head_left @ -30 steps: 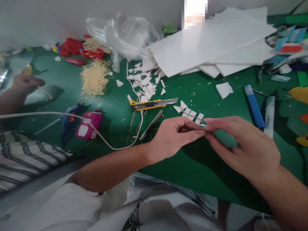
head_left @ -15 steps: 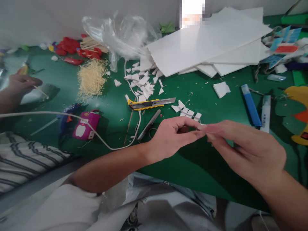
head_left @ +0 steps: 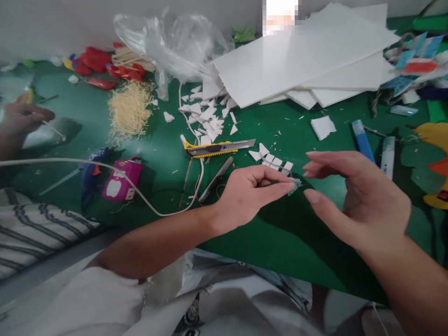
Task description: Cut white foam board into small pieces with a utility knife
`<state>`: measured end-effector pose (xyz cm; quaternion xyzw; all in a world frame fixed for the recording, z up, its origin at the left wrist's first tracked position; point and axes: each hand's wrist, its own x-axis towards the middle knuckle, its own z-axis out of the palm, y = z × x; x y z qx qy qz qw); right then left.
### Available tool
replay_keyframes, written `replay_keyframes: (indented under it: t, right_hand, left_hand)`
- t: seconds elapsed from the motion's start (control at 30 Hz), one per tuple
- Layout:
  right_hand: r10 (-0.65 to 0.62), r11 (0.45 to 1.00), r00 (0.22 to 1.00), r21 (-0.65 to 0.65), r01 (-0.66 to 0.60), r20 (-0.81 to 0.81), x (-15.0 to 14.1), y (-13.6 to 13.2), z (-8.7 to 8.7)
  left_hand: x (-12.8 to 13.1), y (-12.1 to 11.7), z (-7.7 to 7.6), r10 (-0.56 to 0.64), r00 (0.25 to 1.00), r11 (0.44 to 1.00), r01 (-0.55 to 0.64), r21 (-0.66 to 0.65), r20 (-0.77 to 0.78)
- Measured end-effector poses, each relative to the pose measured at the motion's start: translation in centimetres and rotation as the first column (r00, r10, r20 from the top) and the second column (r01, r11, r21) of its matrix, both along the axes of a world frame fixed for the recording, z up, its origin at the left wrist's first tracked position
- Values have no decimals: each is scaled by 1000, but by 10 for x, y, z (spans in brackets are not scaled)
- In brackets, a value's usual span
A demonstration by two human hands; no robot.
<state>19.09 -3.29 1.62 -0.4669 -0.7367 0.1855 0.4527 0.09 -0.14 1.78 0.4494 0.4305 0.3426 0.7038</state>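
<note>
Right hand (head_left: 367, 200) now parted, spread; left hand (head_left: 243, 200) pinches 1 teal piece (head_left: 297, 183), jutting toward right hand's gap, long axis unclear.

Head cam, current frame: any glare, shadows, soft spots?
Head view: pixelated bright patch at top, content unreadable; head view: glints on clear plastic bag; head view: dark shadow on green table between left hand and right hand; head view: pinched teal piece lacks readable detail.

The left hand's grip (head_left: 243, 198) hides part of a tiny piece (head_left: 297, 185) — and the right edge cuts off a yellow shape (head_left: 431, 136).
</note>
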Motion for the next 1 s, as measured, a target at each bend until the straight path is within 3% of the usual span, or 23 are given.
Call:
replay_keyframes:
  t: [0.17,0.47,0.77,1.0]
  right_hand:
    - [43,996,983,64,-56,179,-2,6,3]
    - [-8,987,957,156,-39,291,-3,1,10]
    - [-25,999,965,28,19,259,-5,-3,18]
    - [-4,1000,964,13,1,267,-4,-3,16]
  left_hand:
    - [-3,3,-4,9,1000,1000,-9,19,-14]
    - [-3,1,-11,-38,999,998,38,49,14]
    - [-6,-1,-5,-77,982,989,97,112,-171]
    - [-6,-2,-7,-89,983,978,117,171,-163]
